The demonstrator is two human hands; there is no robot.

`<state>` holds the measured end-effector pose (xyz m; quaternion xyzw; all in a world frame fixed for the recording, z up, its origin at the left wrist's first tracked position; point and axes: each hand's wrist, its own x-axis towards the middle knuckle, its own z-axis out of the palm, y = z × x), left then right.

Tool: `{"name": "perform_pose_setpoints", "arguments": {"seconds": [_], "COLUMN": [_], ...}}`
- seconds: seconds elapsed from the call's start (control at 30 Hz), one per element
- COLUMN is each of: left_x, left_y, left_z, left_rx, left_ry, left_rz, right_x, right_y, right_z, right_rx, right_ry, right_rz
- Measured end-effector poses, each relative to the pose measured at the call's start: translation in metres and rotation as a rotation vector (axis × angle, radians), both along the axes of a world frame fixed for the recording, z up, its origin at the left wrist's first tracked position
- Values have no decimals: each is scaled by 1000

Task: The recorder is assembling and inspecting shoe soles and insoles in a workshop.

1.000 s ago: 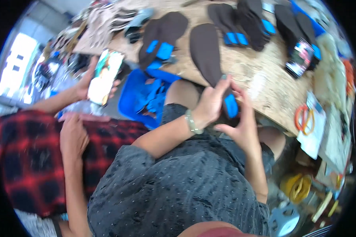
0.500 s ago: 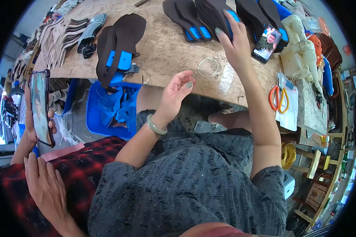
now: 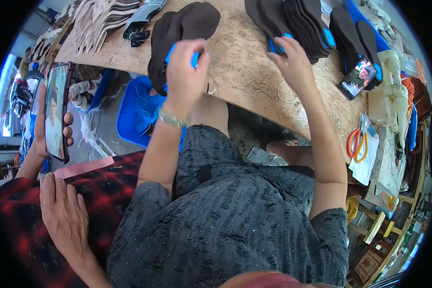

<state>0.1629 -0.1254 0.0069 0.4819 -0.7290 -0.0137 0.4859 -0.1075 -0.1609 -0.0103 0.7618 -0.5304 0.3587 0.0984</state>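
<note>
My left hand (image 3: 186,77), slightly blurred, is over the near end of the left pile of dark brown insoles (image 3: 197,21) with blue heel pads. Its thumb and fingers are apart, with nothing visible between them; whether it touches the pile I cannot tell. My right hand (image 3: 295,67) is at the heel end of the middle insole stacks (image 3: 300,24), thumb and fingers spread and holding nothing. Another dark insole pile (image 3: 345,36) lies farther right, with a phone (image 3: 357,78) showing a person on its screen leaning against it.
A thin pale ring (image 3: 287,100) lies on the wooden table (image 3: 240,72). Orange-handled scissors (image 3: 358,144) rest on papers at the right. Below the table's edge is a blue bin (image 3: 125,126) of blue pieces. At left, another person's hand (image 3: 65,216) rests near a held phone (image 3: 57,113).
My left hand has moved up and forward to the left insole pile. My right hand has drawn back from the top of the middle stacks to their near end. The view has shifted left.
</note>
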Motion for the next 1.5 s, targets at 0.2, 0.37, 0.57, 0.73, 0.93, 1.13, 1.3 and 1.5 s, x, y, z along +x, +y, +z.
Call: {"name": "perform_pose_setpoints", "arguments": {"seconds": [0.2, 0.37, 0.57, 0.73, 0.93, 1.13, 1.3, 1.5], "left_x": [22, 1, -37, -102, -101, -82, -81, -74], "left_y": [-90, -116, -25, 97, 116, 111, 120, 121], "left_z": [7, 13, 39, 60, 35, 27, 2, -19], "left_rx": [289, 560, 50, 117, 16, 518, 702, 567], "left_ry": [-570, -532, -293, -197, 70, 726, 670, 734], "left_rz": [392, 415, 232, -209, -554, -861, -934, -827], "right_x": [37, 34, 20, 47, 23, -30, -8, 16], "right_y": [92, 125, 123, 133, 149, 154, 157, 164], "right_z": [14, -9, -5, 7, 17, 18, -1, 7], "right_rx": [123, 328, 553, 301, 384, 371, 559, 628], "right_ry": [-256, -500, -1131, -1162, -1520, -1642, -1514, -1393], "right_rz": [293, 367, 491, 556, 381, 661, 681, 458]}}
